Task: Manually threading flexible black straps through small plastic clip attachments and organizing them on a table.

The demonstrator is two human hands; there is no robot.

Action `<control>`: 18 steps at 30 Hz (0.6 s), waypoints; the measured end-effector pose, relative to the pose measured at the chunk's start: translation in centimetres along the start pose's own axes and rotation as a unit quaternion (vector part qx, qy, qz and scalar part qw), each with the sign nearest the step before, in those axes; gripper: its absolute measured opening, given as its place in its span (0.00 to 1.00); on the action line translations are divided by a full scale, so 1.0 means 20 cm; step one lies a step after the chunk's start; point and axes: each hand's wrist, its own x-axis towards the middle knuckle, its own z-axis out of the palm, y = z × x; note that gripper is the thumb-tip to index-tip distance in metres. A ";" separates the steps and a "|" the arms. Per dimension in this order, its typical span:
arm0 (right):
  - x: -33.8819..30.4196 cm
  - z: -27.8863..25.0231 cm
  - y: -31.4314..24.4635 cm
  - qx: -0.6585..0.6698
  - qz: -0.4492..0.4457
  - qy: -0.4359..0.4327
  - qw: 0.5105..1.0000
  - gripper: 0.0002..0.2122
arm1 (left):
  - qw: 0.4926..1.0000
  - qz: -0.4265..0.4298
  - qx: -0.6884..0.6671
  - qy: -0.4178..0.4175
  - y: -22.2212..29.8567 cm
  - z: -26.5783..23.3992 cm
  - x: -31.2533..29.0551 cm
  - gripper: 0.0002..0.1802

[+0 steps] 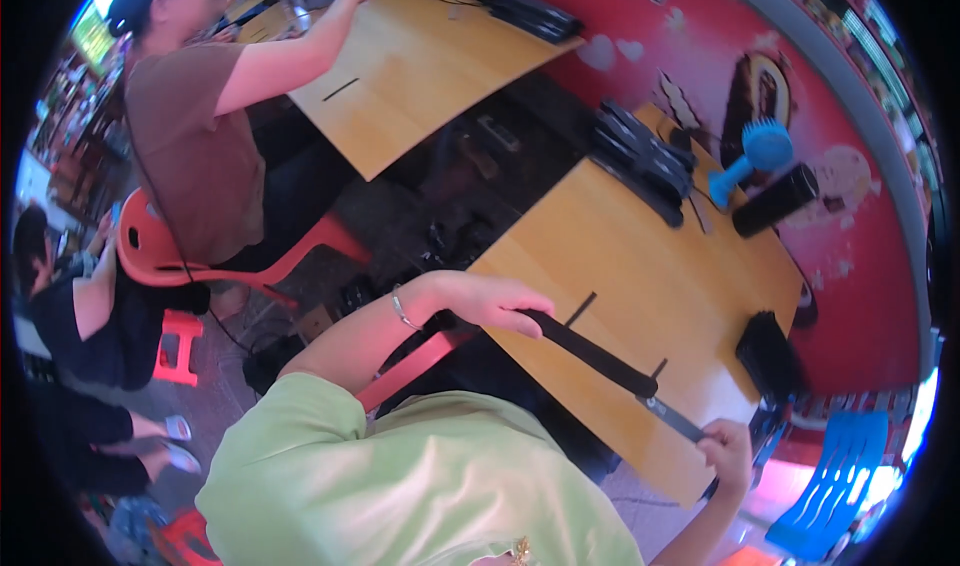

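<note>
A long, flat black strip [592, 354] is stretched slantwise over the near edge of the wooden table [640, 256]. Its left end is gripped between the thumb and fingers of my left hand [492, 301], which wears a bracelet. At the other end a narrower grey section [672, 418] sticks out, pinched by my right hand [728, 454]. Whether the grey section is a separate piece slid into the black part, I cannot tell. Just beyond the strip, a thin black piece [581, 309] lies on the tabletop, and another [660, 368] shows close to the strip's edge.
Bundled black strips [640, 156] lie at the table's far side, near a blue fan [765, 148] and a black bottle [776, 201]. A black bundle [770, 356] rests at the right edge. Another person [195, 136] sits at a second table [430, 56]. A blue chair [835, 481] stands right.
</note>
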 end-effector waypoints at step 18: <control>0.53 0.14 0.30 -0.263 0.064 0.403 0.874 0.17 | 0.935 -0.026 -0.271 0.229 0.05 0.05 0.08 0.17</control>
